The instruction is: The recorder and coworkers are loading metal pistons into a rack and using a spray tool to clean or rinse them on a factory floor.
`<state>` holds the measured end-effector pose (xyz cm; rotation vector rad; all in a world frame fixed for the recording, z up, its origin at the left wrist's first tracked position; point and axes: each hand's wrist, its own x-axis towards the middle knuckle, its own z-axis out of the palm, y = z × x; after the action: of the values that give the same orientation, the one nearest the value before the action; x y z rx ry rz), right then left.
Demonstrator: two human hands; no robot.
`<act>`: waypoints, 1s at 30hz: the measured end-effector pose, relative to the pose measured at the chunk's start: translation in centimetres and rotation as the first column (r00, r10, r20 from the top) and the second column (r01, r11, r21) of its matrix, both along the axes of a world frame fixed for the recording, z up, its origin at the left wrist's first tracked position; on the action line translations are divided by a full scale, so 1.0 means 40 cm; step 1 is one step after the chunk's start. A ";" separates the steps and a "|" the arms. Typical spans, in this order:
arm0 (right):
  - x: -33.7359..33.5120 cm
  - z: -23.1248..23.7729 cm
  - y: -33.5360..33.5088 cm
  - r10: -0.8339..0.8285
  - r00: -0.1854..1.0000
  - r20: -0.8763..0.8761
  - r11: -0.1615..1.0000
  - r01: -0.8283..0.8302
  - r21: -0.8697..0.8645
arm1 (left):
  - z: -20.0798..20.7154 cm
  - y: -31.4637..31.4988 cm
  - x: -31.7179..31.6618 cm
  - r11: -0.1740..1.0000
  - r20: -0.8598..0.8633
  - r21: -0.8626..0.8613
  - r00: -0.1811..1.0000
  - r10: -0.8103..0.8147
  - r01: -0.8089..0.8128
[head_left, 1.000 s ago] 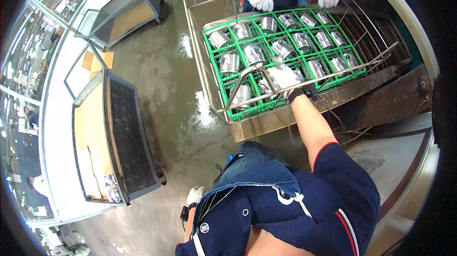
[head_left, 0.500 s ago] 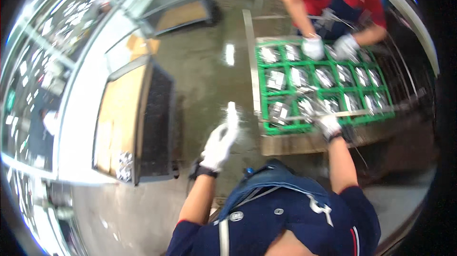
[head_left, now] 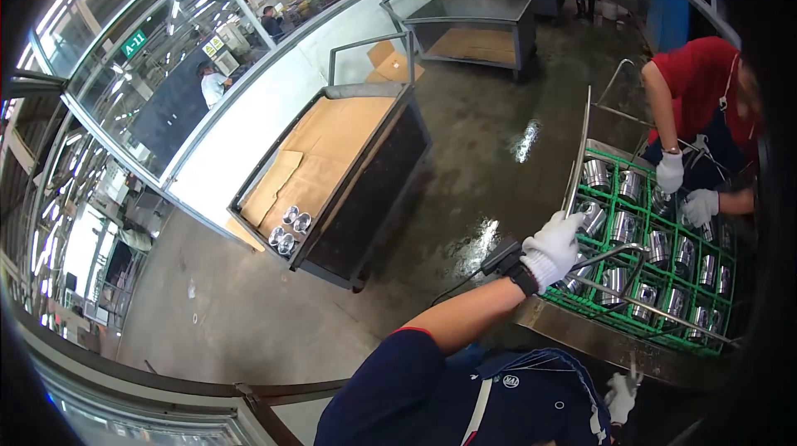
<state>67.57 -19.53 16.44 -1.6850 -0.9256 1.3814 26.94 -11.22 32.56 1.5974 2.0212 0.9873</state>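
Note:
My left hand (head_left: 554,248), in a white knitted glove with a black wrist strap, is at the near left corner of a green wire crate (head_left: 618,165). Its fingers are curled at the near end of the metal rail (head_left: 581,143) along the crate's left side and look closed on it. Shiny metal cylinders resembling pistons (head_left: 624,227) fill the crate's compartments. My gloved right hand (head_left: 621,398) is low beside the trolley's near edge, fingers apart, nothing visible in it. A bent metal bar (head_left: 610,253) crosses above the crate close to my left hand.
Across the crate, a person in red (head_left: 697,85) has both gloved hands (head_left: 671,172) among the cylinders. A dark cart (head_left: 365,197) at left has a cardboard-lined top with several shiny metal parts (head_left: 290,230). Another cart (head_left: 473,23) stands farther back, beside the windowed wall. The floor (head_left: 490,164) looks wet.
The view has swung left, so the crate appears farther right. My left hand has come from over the floor to the crate's corner. My right hand has left the crate's near side.

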 end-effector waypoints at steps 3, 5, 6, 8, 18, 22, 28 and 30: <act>-0.067 -0.008 -0.006 0.168 0.982 0.082 0.971 -0.150 -0.187 | -0.027 0.011 -0.001 0.998 -0.009 0.069 1.000 -0.011 0.012; -0.113 -0.023 0.012 0.260 0.964 0.063 0.953 -0.246 -0.177 | -0.060 0.020 0.005 0.985 0.011 0.171 1.000 -0.021 0.019; -0.172 0.022 0.023 0.350 0.937 0.015 0.928 -0.344 -0.139 | -0.074 0.024 0.000 0.988 -0.004 0.153 1.000 -0.010 0.011; -0.309 0.173 0.028 0.502 0.818 0.281 0.849 -0.404 -0.342 | -0.041 -0.002 -0.008 0.994 -0.043 0.107 0.999 0.010 -0.005; -0.326 0.065 0.077 0.536 0.819 0.206 0.840 -0.542 -0.030 | -0.035 -0.004 -0.001 0.995 -0.083 0.083 0.996 -0.041 0.048; -0.210 0.133 0.074 0.225 0.919 0.324 0.949 -0.131 -0.286 | -0.041 -0.011 0.006 0.993 0.000 0.090 0.997 -0.075 0.075; 0.150 0.086 0.017 0.203 0.547 0.812 0.977 -0.061 -0.203 | -0.039 -0.004 0.005 0.990 -0.027 0.065 0.992 -0.126 0.127; 0.059 0.347 -0.017 -0.150 0.869 0.472 0.931 0.285 -0.229 | -0.074 -0.003 -0.004 0.990 0.005 0.048 0.992 -0.130 0.129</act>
<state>69.93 -20.22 30.32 -2.3246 -0.7600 1.0265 26.78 -11.35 29.60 1.7226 1.8751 0.9989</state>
